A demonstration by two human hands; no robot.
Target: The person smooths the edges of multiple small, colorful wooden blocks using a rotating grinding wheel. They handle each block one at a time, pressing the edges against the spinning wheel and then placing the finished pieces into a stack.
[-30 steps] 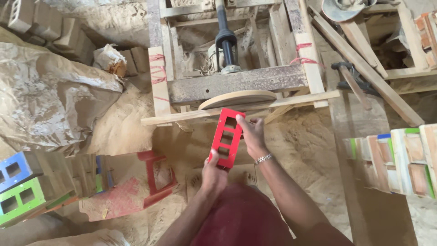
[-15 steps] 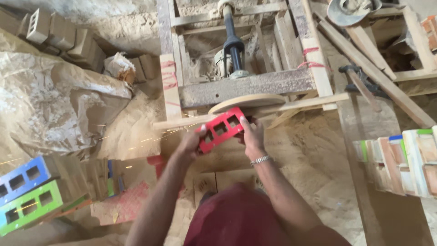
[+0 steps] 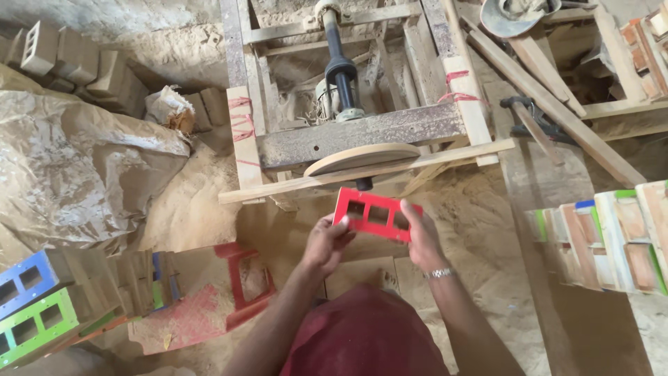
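red frame [image 3: 376,214] (3 openings) | between left hand [image 3: 325,244], right hand [image 3: 419,240] | both gripping ends

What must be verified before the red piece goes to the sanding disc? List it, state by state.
1. Grip: left hand and right hand both hold the red rectangular wooden frame with three openings, one at each end: ok.
2. Fingers: they lie on the frame's ends, away from the round flat wooden disc: ok.
3. Gap: frame sits below the disc, apart from it: ok.
4. Disc turning or stopped: cannot tell.
5. Rest: the long pale wooden slat under the disc lies across the front, bare: ok.
6. Frame level: tilted, right end lower: not ok.
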